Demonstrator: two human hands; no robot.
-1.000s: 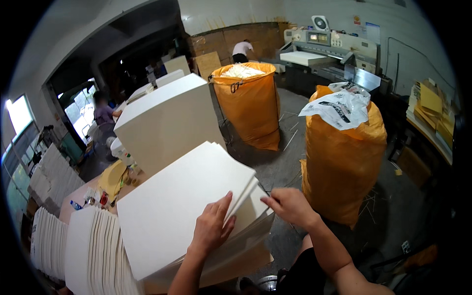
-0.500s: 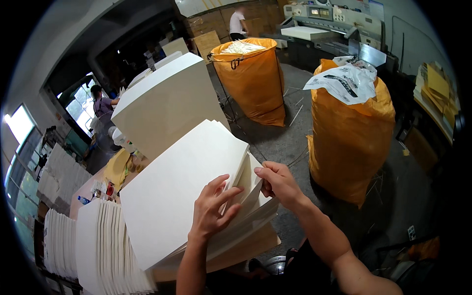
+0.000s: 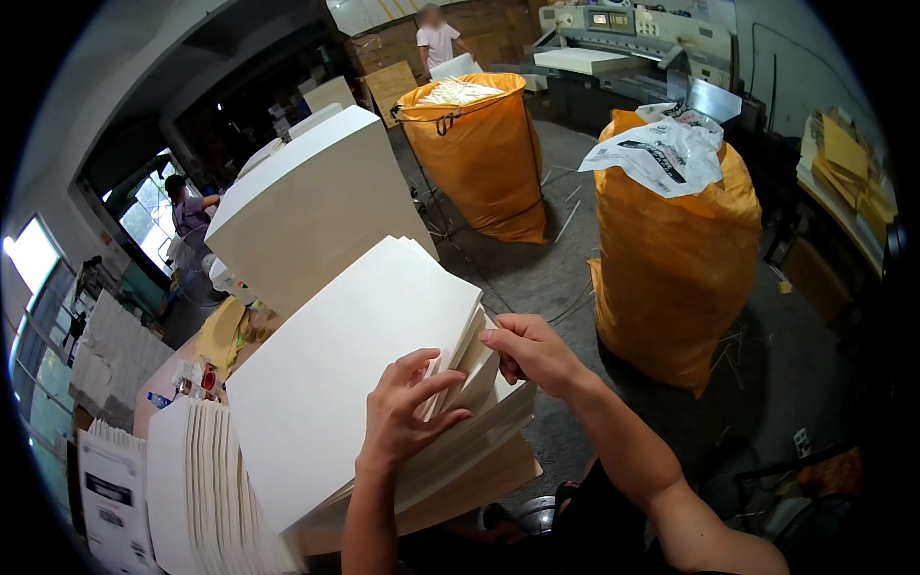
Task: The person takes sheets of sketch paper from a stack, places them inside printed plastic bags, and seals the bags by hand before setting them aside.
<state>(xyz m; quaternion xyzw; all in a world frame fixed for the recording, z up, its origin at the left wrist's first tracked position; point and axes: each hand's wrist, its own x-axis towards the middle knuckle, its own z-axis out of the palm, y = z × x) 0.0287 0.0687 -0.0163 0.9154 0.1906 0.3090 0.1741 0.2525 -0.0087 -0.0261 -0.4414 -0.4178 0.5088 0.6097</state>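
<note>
A stack of large white paper sheets (image 3: 345,355) lies in front of me, its upper sheets fanned and bent at the right corner. My right hand (image 3: 537,356) is closed in a pinch on that corner, thumb on top and fingers curled under. Against the near edge of the same stack rests my left hand (image 3: 407,407), its fingers apart and slightly bent beside the lifted sheets. More sheets show below in uneven layers.
A tall block of paper (image 3: 316,201) stands behind the stack. Bundles of sheets (image 3: 206,479) are at lower left. Two orange sacks (image 3: 474,163) (image 3: 671,278) stand on the floor to the right. A cutting machine (image 3: 632,48) is at the back. Two people work farther off.
My right hand has shifted slightly left with the sheet corner; my left hand stays at the edge. The far person has moved left and stands more upright. The view has tilted a little.
</note>
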